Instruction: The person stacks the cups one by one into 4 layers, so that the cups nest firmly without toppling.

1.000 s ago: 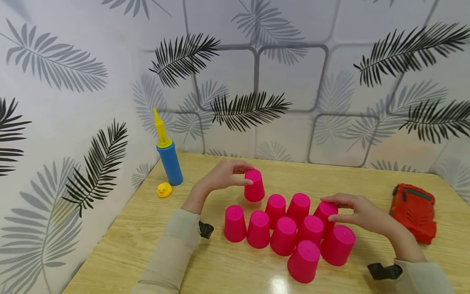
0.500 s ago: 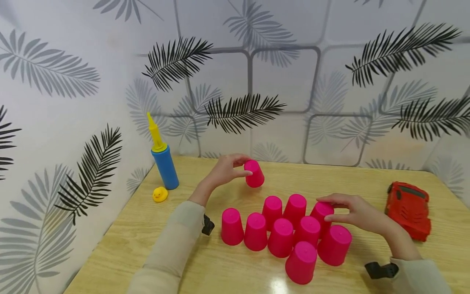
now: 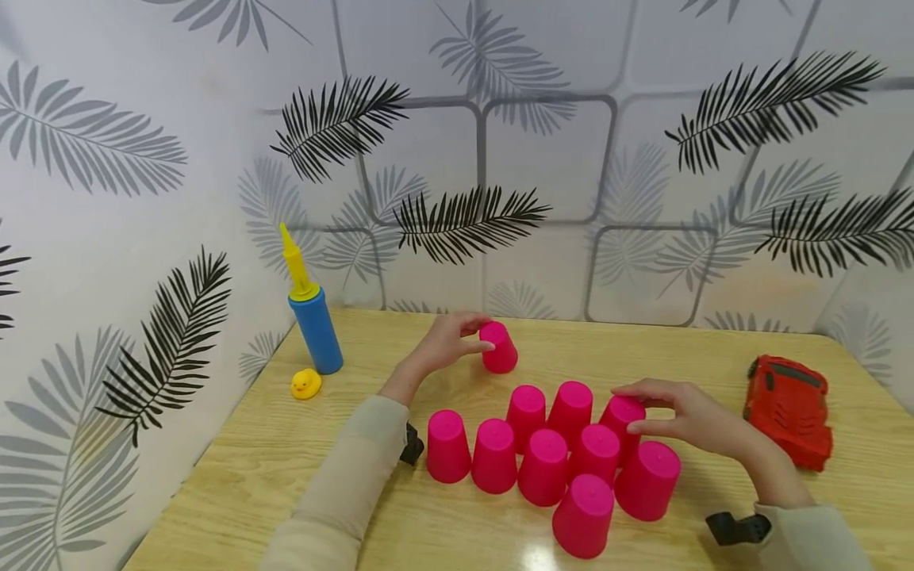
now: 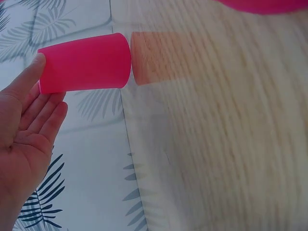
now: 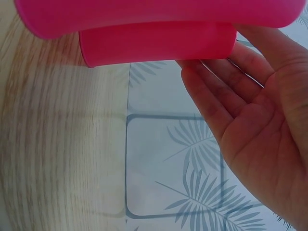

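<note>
Near the table's back edge, my left hand (image 3: 448,342) pinches a pink plastic cup (image 3: 500,349) by its base, thumb on one side and fingers on the other. This cup stands upside down; in the left wrist view its rim (image 4: 126,60) is at the tabletop, touching or almost touching. My right hand (image 3: 689,408) holds another upturned pink cup (image 3: 623,419) near its base, at the right of a close group. Several more upturned cups fill that group, among them a front cup (image 3: 582,519) and a leftmost cup (image 3: 447,448).
On the left of the wooden table (image 3: 236,492) stands a blue and yellow hand pump (image 3: 316,329), with a yellow rubber duck (image 3: 306,384) before it. A red toy car (image 3: 789,412) lies at the right. A leaf-patterned wall covering (image 3: 543,159) rises behind the table.
My left hand has carried its cup back, away from the group; tilted and raised half a second ago, it is now lower and more upright. My right hand keeps its hold. The head view has shifted slightly.
</note>
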`<state>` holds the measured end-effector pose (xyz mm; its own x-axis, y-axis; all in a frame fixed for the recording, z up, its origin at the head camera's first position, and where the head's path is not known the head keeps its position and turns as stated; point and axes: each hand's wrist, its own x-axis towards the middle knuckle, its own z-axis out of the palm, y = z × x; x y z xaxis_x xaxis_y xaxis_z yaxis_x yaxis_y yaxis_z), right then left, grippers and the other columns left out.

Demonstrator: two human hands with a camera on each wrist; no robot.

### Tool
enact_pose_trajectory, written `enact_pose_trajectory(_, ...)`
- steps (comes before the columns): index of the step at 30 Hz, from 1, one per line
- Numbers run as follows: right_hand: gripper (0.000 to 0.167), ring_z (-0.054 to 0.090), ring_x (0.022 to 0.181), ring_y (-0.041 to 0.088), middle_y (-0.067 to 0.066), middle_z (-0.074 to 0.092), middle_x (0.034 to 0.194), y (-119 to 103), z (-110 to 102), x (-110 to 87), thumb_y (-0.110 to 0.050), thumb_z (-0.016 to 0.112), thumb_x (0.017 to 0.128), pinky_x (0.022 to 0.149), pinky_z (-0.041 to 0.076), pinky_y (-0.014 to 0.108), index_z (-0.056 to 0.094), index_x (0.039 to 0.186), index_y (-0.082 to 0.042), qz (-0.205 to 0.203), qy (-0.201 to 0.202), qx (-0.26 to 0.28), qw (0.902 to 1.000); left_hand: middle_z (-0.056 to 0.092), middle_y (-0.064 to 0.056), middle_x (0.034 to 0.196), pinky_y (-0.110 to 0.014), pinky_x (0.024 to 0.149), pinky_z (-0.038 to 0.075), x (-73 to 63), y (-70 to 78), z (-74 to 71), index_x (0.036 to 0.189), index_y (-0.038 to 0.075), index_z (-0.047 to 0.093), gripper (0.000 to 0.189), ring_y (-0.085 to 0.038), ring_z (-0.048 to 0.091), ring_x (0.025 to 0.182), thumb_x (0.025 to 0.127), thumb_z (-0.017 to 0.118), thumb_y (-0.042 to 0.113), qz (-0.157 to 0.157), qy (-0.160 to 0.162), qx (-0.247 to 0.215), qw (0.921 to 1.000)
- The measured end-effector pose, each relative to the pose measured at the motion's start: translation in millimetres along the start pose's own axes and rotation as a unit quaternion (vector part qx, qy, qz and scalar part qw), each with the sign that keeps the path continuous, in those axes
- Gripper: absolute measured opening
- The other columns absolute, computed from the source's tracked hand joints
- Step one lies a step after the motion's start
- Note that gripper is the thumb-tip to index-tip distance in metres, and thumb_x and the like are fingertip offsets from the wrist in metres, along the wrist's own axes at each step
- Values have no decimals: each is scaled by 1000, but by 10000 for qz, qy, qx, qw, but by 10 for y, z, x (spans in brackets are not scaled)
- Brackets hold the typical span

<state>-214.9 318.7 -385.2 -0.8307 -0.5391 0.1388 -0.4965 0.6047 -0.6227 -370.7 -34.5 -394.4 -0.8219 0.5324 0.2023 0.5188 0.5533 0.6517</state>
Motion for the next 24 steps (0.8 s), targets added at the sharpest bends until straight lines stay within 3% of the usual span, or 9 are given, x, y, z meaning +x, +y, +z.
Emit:
enact_pose_trajectory(8,52,58,103,-11,13,69,119,0,5,-8,-22,73,86,86,58,22,58,131,0,-51,55,-55,10000,65,-12,129,-35,105,51,131,10,29,130,5,61,46,-26,64,117,89,72,22,221,-173,110,9995)
enact_pose_trajectory(24,52,60,101,-7,11,69,118,21,12,-15,-26,74,87,87,58,26,59,131,-3,-10,30,-105,9999,66,-14,127,-35,100,54,190,49,54,133,4,58,48,-27,65,115,91,70,21,-156,-255,92,9995)
